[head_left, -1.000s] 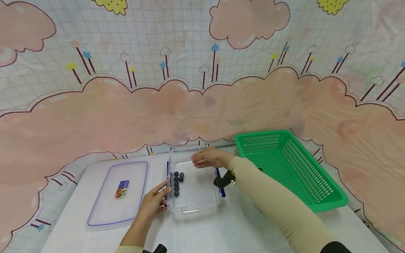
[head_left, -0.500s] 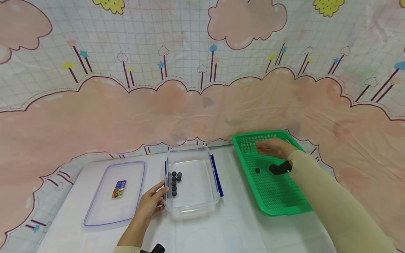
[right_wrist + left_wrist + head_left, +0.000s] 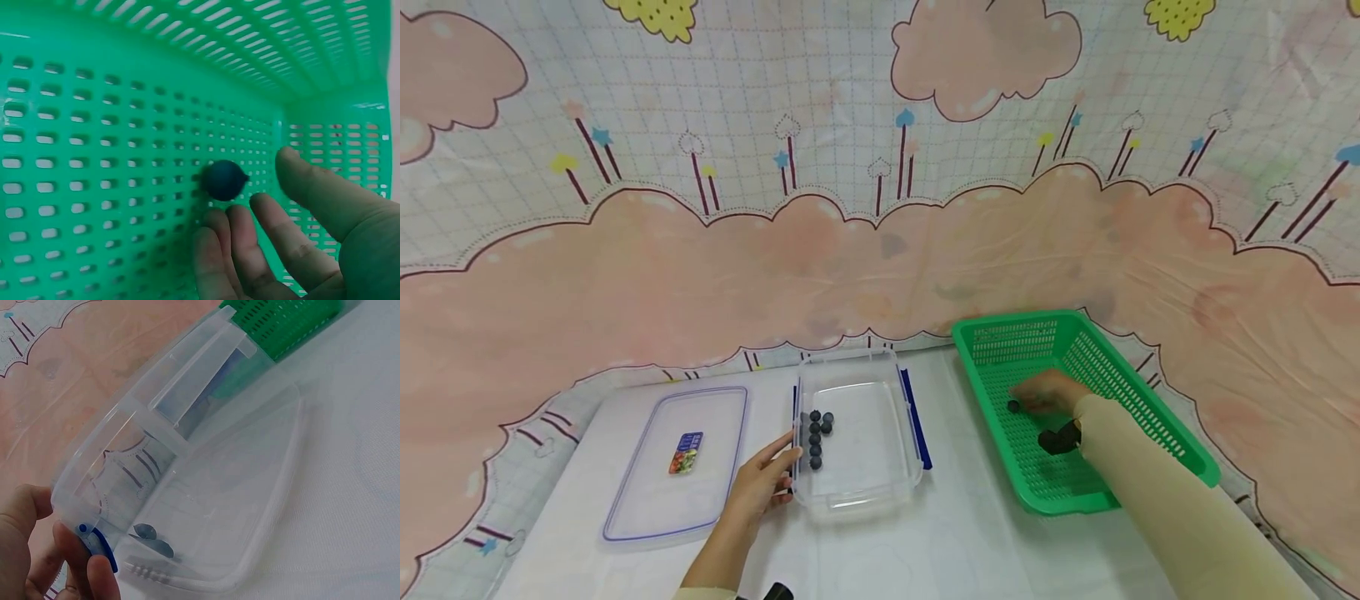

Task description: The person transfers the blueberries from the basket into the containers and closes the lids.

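Note:
My left hand (image 3: 760,479) grips the left side of a clear plastic container (image 3: 868,446). In the left wrist view, its fingers (image 3: 70,553) curl at the blue side latch (image 3: 99,547) while the thumb lies along the outer wall. Several blueberries (image 3: 816,439) rest inside along the container's left side. To the right, my right hand (image 3: 1048,392) reaches into a green basket (image 3: 1033,493). A single blueberry (image 3: 225,180) lies on the basket floor just beyond its fingertips (image 3: 240,219), with the thumb spread away from the fingers.
The container's lid (image 3: 651,500), edged in blue and bearing a colourful label (image 3: 686,452), lies flat to the left. A second blue latch (image 3: 916,421) hangs out on the container's right side. A patterned cloth (image 3: 850,267) stands behind the white table (image 3: 955,542).
My right hand has moved from over the container rightward to the basket, then down beside the blueberry there. The left hand keeps its hold on the container.

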A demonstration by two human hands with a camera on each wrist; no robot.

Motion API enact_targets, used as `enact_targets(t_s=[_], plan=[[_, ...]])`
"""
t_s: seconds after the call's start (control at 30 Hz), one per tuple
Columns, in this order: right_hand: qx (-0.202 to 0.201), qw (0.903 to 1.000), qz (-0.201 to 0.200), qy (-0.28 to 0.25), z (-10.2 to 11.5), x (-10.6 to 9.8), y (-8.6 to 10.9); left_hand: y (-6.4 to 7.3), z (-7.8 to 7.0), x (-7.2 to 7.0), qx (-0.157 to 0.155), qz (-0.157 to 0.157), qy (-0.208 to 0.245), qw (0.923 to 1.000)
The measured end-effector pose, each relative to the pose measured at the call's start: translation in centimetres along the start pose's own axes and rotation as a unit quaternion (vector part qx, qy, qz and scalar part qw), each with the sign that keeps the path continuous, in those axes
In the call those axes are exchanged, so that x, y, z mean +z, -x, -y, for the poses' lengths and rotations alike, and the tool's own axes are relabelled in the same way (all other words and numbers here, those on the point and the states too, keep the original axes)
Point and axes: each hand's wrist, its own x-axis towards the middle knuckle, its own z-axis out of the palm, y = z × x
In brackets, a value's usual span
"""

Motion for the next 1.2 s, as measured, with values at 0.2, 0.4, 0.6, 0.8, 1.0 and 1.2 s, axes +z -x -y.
enact_targets(t_s=[0.2, 0.4, 0.6, 0.8, 1.0, 1.2], plan=[[0.016, 0.9983, -0.056, 0.006, -0.3, 1.0, -0.1, -0.1, 0.2, 0.1, 0.001, -0.001, 0.001, 1.0], [0.003, 0.9984, -0.056, 0.011, -0.3, 1.4, 0.3, -0.2, 0.2, 0.1, 0.005, 0.003, 0.005, 1.0], [-0.002, 0.998, -0.062, 0.005, -0.8, 1.5, 0.0, -0.2, 0.3, 0.1, 0.006, 0.0, 0.004, 1.0], [0.003, 0.9977, -0.067, 0.006, -0.8, 1.6, -0.1, -0.2, 0.4, 0.1, 0.01, -0.003, 0.0, 0.9999], [0.012, 0.9982, -0.058, -0.005, -0.9, 1.4, -0.5, -0.3, 0.5, 0.1, 0.007, -0.006, 0.001, 1.0], [0.005, 0.9974, -0.018, -0.069, -0.7, 0.9, -0.8, -0.3, 0.5, 0.1, 0.006, -0.006, 0.003, 1.0]])
